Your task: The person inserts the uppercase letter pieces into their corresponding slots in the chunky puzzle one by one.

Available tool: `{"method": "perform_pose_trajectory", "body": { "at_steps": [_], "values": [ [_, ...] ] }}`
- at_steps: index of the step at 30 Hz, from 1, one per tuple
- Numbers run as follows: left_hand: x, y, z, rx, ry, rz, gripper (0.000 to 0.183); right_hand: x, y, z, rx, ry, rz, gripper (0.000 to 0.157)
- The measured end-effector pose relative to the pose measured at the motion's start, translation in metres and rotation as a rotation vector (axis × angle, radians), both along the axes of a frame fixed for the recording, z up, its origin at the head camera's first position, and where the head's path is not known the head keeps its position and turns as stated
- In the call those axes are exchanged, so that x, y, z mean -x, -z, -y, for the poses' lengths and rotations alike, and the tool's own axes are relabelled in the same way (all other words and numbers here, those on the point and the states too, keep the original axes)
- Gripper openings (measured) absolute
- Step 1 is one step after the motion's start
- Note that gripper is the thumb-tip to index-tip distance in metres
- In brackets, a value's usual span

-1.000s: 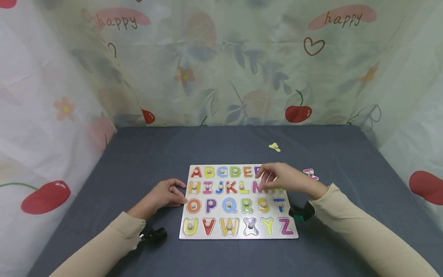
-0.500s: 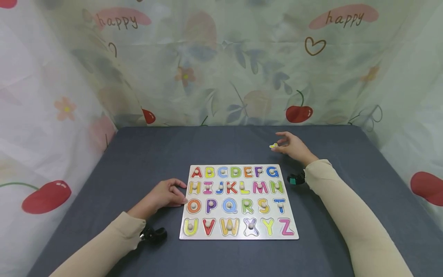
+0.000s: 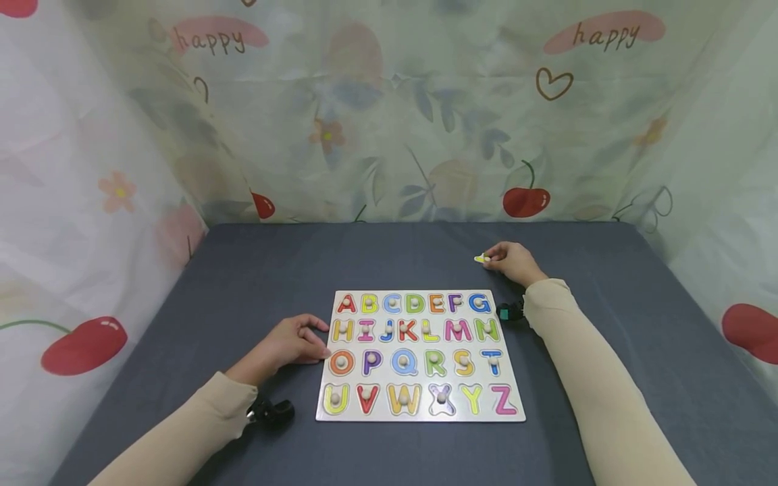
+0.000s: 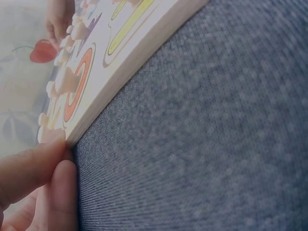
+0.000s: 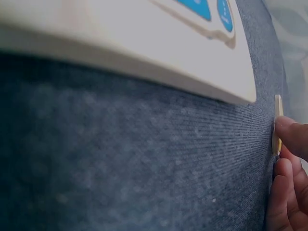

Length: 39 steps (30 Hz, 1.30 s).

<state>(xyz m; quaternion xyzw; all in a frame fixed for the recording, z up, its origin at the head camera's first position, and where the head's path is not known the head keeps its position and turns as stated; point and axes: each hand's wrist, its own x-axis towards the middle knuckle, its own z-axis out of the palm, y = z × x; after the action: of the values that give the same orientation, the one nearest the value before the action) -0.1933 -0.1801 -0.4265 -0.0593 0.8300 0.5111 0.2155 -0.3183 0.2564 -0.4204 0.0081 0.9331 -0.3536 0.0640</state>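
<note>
A white alphabet puzzle board (image 3: 419, 378) lies flat on the dark table, its colored letters fitted with round knobs. At the Y (image 3: 471, 398) and Z (image 3: 504, 399) no knobs show. My left hand (image 3: 296, 341) rests at the board's left edge; the left wrist view has its fingertips (image 4: 54, 137) touching that edge beside the orange O (image 4: 79, 86). Beyond the board's back right corner, my right hand (image 3: 513, 262) pinches a small yellow letter piece (image 3: 479, 259) between thumb and fingers. That piece (image 5: 277, 137) appears nearly edge-on in the right wrist view.
A dark cloth covers the table (image 3: 273, 263), and a printed curtain (image 3: 389, 121) hangs at its back and sides. Both wrists carry black camera mounts: the left mount (image 3: 272, 410) sits low beside the board, the right mount (image 3: 510, 311) near its back right corner.
My right hand has moved from over the board back to the yellow letter piece, and its fingers have closed on it. The sleeve now covers where a pink piece lay. My left hand stays put.
</note>
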Motion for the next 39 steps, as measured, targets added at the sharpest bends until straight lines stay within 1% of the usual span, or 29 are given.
{"method": "perform_pose_trajectory", "body": {
  "at_steps": [3, 6, 8, 12, 14, 17, 19, 21, 25, 27, 29, 33, 36, 39],
  "values": [
    [0.0, 0.0, 0.0, -0.002, 0.007, -0.002, 0.047, 0.001, 0.002, 0.0, -0.012, 0.02, 0.004, 0.024],
    [0.0, 0.0, 0.0, -0.006, 0.007, -0.006, 0.047, 0.001, 0.002, 0.001, -0.015, 0.03, 0.002, 0.023],
    [0.0, 0.001, 0.001, -0.01, 0.009, -0.008, 0.048, -0.001, 0.002, 0.002, -0.02, 0.055, 0.006, 0.022],
    [0.0, 0.002, 0.001, -0.009, 0.009, -0.009, 0.048, -0.008, -0.003, 0.007, -0.018, 0.123, 0.025, 0.021],
    [-0.001, 0.002, 0.001, -0.008, 0.01, -0.01, 0.048, -0.012, -0.007, 0.009, -0.008, 0.143, 0.027, 0.021],
    [-0.001, 0.001, 0.001, -0.007, 0.011, -0.014, 0.047, -0.021, -0.017, 0.013, 0.03, 0.131, 0.01, 0.023],
    [-0.001, 0.001, 0.001, -0.008, 0.009, -0.012, 0.047, -0.03, -0.025, 0.016, 0.046, 0.102, -0.004, 0.026],
    [0.0, 0.001, 0.001, -0.009, 0.007, -0.008, 0.047, -0.041, -0.036, 0.019, 0.06, 0.069, -0.015, 0.028],
    [-0.001, 0.001, 0.001, -0.015, 0.01, -0.005, 0.047, -0.07, -0.056, 0.023, 0.072, 0.005, -0.035, 0.031],
    [-0.001, 0.0, 0.001, -0.016, 0.012, -0.007, 0.047, -0.085, -0.063, 0.025, 0.077, -0.027, -0.044, 0.03],
    [0.0, 0.0, 0.001, -0.013, 0.016, -0.01, 0.047, -0.101, -0.066, 0.028, 0.077, -0.059, -0.053, 0.029],
    [0.0, 0.0, 0.001, -0.011, 0.012, -0.011, 0.047, -0.135, -0.063, 0.037, 0.065, -0.116, -0.052, 0.024],
    [0.0, 0.0, 0.001, -0.017, 0.012, -0.009, 0.048, -0.161, -0.055, 0.044, 0.076, -0.165, -0.048, 0.019],
    [0.0, 0.0, 0.001, -0.021, 0.011, -0.008, 0.048, -0.185, -0.043, 0.051, 0.104, -0.208, -0.052, 0.015]
  ]
}}
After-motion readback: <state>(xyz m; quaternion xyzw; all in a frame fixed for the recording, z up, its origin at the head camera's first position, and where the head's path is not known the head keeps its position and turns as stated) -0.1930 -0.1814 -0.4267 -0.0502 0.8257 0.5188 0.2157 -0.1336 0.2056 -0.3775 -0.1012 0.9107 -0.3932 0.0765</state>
